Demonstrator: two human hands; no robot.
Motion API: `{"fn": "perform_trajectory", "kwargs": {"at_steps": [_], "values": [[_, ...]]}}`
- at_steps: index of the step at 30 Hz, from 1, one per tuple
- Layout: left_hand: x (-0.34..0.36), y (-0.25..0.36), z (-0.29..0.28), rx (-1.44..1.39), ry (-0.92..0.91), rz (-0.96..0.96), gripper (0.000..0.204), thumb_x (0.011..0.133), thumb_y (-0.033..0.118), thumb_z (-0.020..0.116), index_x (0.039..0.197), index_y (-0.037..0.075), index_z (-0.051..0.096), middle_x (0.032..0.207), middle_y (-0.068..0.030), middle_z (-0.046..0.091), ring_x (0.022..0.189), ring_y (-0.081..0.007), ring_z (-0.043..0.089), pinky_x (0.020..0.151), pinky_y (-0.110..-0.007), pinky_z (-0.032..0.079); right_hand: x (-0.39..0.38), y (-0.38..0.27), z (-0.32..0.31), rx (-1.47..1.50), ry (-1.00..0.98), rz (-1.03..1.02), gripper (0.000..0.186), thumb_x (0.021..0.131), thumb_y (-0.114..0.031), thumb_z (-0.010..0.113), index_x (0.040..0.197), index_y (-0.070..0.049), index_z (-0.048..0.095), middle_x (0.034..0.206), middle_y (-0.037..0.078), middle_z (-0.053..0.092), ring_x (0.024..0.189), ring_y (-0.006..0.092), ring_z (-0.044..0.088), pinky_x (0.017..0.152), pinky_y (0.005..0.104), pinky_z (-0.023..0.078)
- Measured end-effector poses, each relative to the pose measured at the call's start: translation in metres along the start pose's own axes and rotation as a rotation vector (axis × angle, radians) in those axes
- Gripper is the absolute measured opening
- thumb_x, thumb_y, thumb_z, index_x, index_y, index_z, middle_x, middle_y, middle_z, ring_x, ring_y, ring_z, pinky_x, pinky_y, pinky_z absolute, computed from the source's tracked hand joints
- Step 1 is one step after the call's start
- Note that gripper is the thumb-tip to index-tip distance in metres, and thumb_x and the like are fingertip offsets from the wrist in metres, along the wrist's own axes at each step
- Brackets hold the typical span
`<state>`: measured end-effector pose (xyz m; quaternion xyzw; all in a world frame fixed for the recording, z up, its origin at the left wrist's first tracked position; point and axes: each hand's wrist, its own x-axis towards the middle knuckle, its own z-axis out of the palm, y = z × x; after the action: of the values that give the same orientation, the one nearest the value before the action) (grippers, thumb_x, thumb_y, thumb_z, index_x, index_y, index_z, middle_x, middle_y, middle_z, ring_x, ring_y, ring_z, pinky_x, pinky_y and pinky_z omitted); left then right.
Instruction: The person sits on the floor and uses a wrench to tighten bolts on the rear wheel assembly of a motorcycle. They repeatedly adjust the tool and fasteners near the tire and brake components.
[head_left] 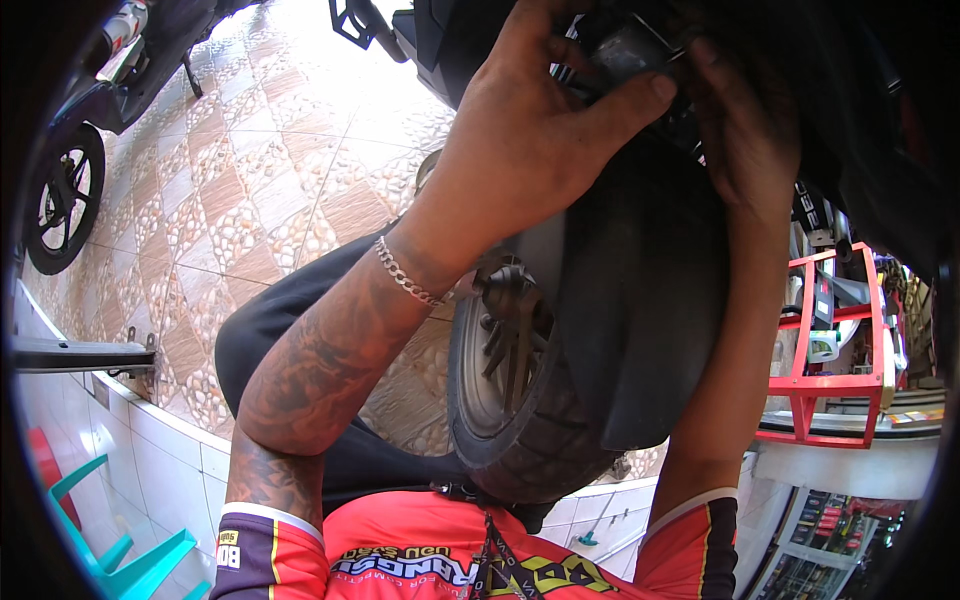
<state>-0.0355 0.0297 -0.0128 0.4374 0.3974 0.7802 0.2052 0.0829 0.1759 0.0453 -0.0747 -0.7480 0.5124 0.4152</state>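
- Our left hand (540,130) curves around a dark rounded part (630,52) on the black motorbike (443,45); whether it clamps, we cannot tell
- Our right hand (752,145) sits opposite, grip unclear
- Below, a fender (650,300) and tyre (545,448)
- Farther, a red stand (825,384) and parked motorbike (130,95)

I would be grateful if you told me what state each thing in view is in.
Left hand: thumb against the dark part, full grip unclear
Right hand: fingers bent beside it, grip unclear
Dark part: between the hands, fixed or loose unclear
Wheel: upright, partly covered
Mudguard: over the wheel
Bracelet: worn on left wrist
Parked motorcycle: upright
Red rack: standing, loaded
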Motion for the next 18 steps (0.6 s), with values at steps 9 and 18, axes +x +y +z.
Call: {"fn": "perform_trajectory", "kwargs": {"at_steps": [9,18], "values": [[0.015,-0.005,-0.008,-0.424,-0.091,-0.182,0.047,0.096,0.017,0.074,0.134,0.001,0.051,0.107,-0.0099,0.067,0.09,-0.0117,0.064,0.074,-0.025,0.051,0.031,0.007,-0.008,-0.069,0.131,-0.011,0.034,0.095,-0.015,0.073,0.125,-0.003,0.064,0.116,0.008,0.066,0.103,0.0196,0.064,0.086,0.0335,0.052],[0.007,-0.02,0.001,0.161,0.227,0.151,0.057,0.09,0.023,0.076,0.133,-0.003,0.05,0.11,-0.0199,0.065,0.096,-0.0259,0.064,0.081,-0.034,0.052,0.056,0.002,-0.011,-0.111,0.036,-0.103,0.035,0.1,-0.011,0.066,0.132,0.003,0.065,0.128,0.012,0.07,0.115,0.0235,0.068,0.099,0.0353,0.053]]}}
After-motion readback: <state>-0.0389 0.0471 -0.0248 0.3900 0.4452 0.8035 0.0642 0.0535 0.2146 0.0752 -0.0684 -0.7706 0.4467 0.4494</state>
